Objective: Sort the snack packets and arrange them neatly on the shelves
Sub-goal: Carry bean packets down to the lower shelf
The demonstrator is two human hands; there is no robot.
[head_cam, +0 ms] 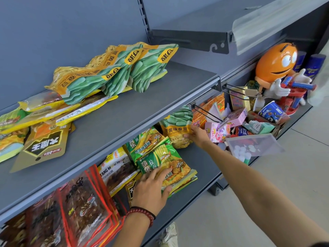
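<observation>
Broad-bean packet (176,125), pinched at one edge by the right hand (195,134), may slip free. Green noodle packets (170,163) stacked under the clasping left hand (151,189) could slide apart.

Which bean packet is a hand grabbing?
The bean packet standing on the lower shelf: the right hand grips its edge. The other bean packets lie piled on the upper shelf, untouched.
</observation>
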